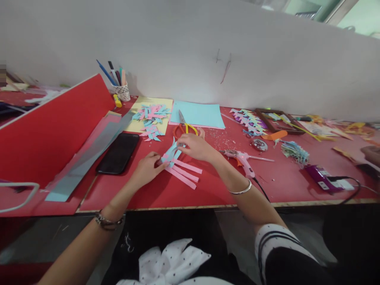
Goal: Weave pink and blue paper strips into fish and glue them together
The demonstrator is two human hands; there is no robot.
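Note:
On the red table, pink and light blue paper strips are woven together at one end, with several loose pink ends fanning to the right. My left hand presses the woven part between thumb and fingers from the left. Above it, my right hand pinches a light blue strip of the same piece. Just beyond my right hand lie scissors with red and yellow handles, blades pointing away. Finished pink and blue woven paper pieces sit on a yellow sheet farther back.
A black phone and long paper strips lie left, beside a red board. Blue sheets and a pen cup stand near the wall. Rightward are a pink glue gun, a purple power strip and another person's hand.

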